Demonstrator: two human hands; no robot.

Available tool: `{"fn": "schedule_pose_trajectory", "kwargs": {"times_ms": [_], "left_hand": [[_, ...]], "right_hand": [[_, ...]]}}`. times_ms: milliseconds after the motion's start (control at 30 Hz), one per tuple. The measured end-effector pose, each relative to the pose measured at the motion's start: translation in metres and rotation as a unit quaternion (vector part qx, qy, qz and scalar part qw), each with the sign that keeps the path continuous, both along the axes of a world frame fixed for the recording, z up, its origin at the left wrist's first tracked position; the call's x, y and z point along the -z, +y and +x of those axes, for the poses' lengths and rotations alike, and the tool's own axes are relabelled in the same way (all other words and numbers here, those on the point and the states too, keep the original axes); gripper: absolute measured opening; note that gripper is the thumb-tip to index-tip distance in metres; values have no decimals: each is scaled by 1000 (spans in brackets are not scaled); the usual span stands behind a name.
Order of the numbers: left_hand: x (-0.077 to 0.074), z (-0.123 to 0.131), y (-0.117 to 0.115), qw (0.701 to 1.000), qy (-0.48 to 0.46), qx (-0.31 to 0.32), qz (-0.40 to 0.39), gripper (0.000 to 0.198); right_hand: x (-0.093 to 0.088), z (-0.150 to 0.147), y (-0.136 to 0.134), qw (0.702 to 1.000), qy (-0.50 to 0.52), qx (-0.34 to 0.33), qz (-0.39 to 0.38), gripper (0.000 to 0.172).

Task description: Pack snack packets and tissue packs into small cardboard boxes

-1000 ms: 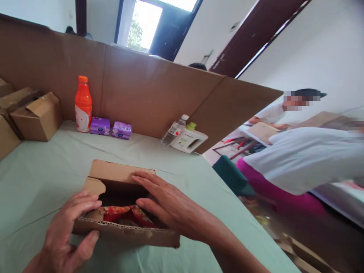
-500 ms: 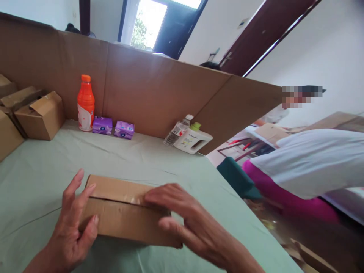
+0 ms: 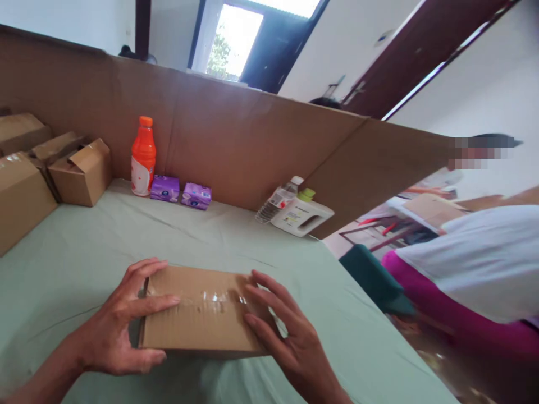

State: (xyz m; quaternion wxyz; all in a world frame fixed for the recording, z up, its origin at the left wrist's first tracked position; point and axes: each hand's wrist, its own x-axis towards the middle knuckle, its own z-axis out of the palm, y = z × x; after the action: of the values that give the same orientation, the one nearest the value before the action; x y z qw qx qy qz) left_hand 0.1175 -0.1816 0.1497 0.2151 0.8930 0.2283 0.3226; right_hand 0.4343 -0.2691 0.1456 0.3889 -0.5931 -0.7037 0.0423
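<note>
Left hand (image 3: 118, 328), right hand (image 3: 298, 336), fingers apart, touching opposite ends of one brown rectangular cardboard box (image 3: 202, 325) on pale-green cloth (image 3: 328, 303); top closed, shiny clear tape (image 3: 217, 298) across it; behind: one white handled jug (image 3: 290, 219), one clear plastic bottle (image 3: 274, 206), two purple wrapped packs (image 3: 196, 196), one orange bottle (image 3: 144, 151).

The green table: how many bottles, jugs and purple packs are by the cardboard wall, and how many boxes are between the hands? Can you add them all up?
Bottles, the orange bottle and the clear bottle: 2
White jug: 1
Purple packs: 2
Box between the left hand and right hand: 1
Total: 6
</note>
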Motion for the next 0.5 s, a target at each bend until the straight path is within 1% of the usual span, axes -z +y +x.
{"fn": "schedule_pose_trajectory", "kwargs": {"times_ms": [67,133,200,267,333,367,433,500], "left_hand": [[0,3,-6,999,-36,-7,12,74],[1,5,-12,998,-63,-22,21,73],[3,1,-15,995,-80,-48,31,72],[5,-13,-16,991,-76,-98,50,69],[6,-38,-14,978,-56,-183,84,60],[7,-53,-11,965,-42,-235,109,54],[6,-86,-2,924,-15,-344,169,43],[6,-116,12,873,-7,-434,223,37]], "right_hand": [[8,2,4,997,56,24,-43,38],[15,2,12,992,107,34,-65,43],[20,-1,21,986,148,43,-57,44],[24,-6,29,983,171,40,-48,43],[29,-12,37,982,179,25,-61,42],[32,-14,40,980,181,19,-74,43],[41,-19,45,978,186,11,-96,45],[54,-21,47,976,189,5,-112,44]]}}
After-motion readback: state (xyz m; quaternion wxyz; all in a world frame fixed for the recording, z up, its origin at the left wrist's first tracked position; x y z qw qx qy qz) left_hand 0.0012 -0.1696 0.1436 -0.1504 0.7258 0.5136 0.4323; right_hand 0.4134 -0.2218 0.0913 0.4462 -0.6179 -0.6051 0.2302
